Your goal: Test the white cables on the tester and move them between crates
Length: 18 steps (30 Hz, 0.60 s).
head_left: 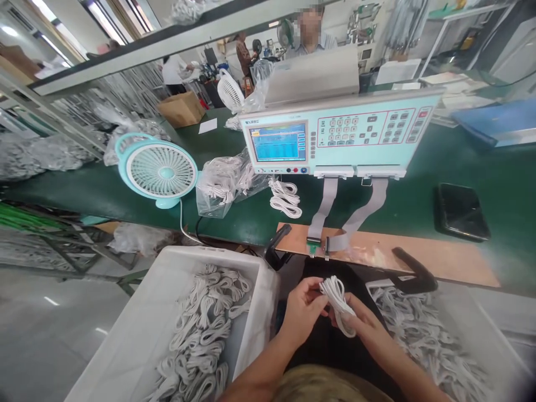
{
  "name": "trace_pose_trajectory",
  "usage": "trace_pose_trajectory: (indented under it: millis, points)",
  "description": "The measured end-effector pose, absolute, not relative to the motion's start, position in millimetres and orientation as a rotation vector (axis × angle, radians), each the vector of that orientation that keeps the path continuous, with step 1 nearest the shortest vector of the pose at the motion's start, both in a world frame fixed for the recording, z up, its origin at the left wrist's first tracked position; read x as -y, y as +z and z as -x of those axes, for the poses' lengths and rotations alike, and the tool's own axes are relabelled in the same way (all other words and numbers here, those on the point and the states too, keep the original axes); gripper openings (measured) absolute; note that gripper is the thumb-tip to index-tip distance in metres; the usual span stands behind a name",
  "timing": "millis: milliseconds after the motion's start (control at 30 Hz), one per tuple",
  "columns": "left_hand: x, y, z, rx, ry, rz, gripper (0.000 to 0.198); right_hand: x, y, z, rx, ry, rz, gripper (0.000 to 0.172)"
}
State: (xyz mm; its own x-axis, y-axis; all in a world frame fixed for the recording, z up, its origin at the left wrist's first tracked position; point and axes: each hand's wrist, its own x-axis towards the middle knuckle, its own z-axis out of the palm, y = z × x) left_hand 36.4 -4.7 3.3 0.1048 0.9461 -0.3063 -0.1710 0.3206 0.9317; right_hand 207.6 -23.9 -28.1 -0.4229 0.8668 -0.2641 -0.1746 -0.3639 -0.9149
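Note:
A coiled white cable (335, 293) is held between my two hands, above my lap. My left hand (302, 310) pinches its upper left end with thumb and fingers. Around the lower right part of the bundle, my right hand (363, 319) is closed. Just beyond my hands, two small connector boards (313, 245) sit at the table edge, joined by grey ribbon cables (324, 206) to a light-blue tester (343, 131) with a lit screen. Another coiled white cable (285, 199) lies on the green table below the tester.
White bins of coiled cables stand at my left (167, 273) and right (473, 324). On the table (234, 226) are a light-blue fan (165, 170), a plastic bag of cables (224, 181) and a black phone-like object (460, 211). Black clamps (277, 248) jut from the edge. A person (310, 33) is behind the tester.

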Motion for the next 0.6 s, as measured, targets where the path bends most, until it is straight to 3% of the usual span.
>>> trace_pose_trajectory:
  millis: [100,267,467,600]
  points:
    - [5.2,4.6,-42.4,-1.183,0.984,-0.893,0.031,21.6,-29.3,-204.9,1.380,1.627,1.087,0.033]
    - [8.3,4.5,-51.0,-1.325,0.901,-1.089,0.021,26.7,-36.2,-201.9,1.477,1.398,1.183,0.021]
    - [11.7,-2.5,-55.9,-1.411,0.869,-1.157,0.006,40.3,-45.6,-200.0,1.165,1.532,1.121,0.031]
    - [12.2,-2.0,-52.0,-1.335,0.863,-1.129,0.007,43.8,-46.3,-201.8,0.920,1.726,1.010,0.036]
